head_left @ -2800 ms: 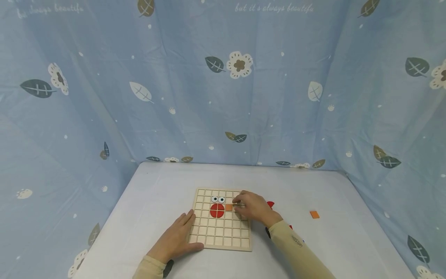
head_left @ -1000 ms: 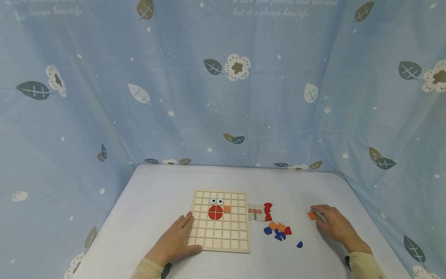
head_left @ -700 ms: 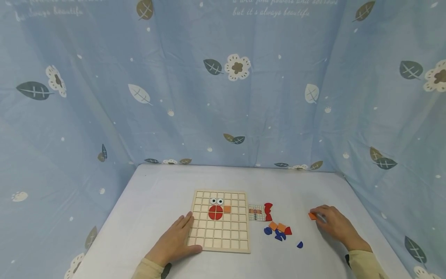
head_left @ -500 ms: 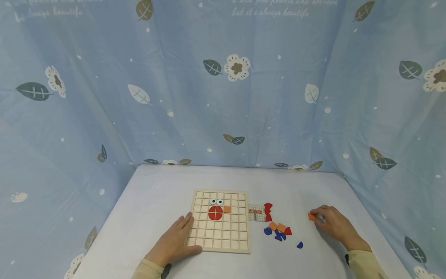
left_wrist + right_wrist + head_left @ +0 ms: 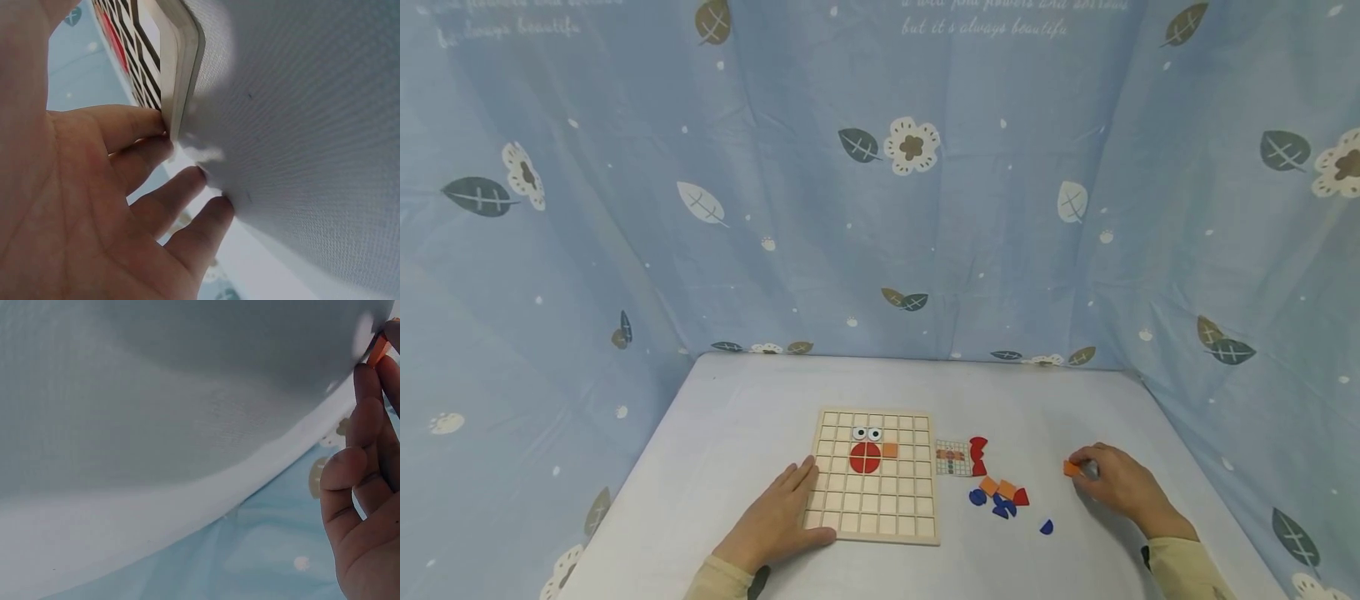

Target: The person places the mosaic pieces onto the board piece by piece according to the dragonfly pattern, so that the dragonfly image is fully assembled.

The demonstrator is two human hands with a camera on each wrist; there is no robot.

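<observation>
A wooden grid board (image 5: 872, 508) lies on the white table. My left hand (image 5: 769, 518) is at its lower left, with fingers along the left edge and thumb by the front edge. In the left wrist view, the fingertips touch the board's rim (image 5: 181, 69). Set in the grid are two eye pieces (image 5: 867, 434), a red circle (image 5: 865, 457) of quarter pieces and an orange square (image 5: 890, 450). Far to the right, my right hand (image 5: 1122, 485) pinches another orange tile (image 5: 1069, 468) between thumb and finger. The right wrist view shows this tile (image 5: 378, 350) edge-on between the fingertips.
A small pattern card (image 5: 953, 458) lies against the board's right side, with red pieces (image 5: 978, 457) beside it. Nearer me are two orange tiles (image 5: 1006, 490), a red quarter (image 5: 1021, 497) and several blue pieces (image 5: 1002, 506). One blue piece (image 5: 1047, 527) lies apart. A patterned blue curtain (image 5: 880, 250) surrounds the table.
My right hand has left the orange square on the board, moved right across the table and taken the far orange tile between its fingertips. The left hand stays at the board's edge.
</observation>
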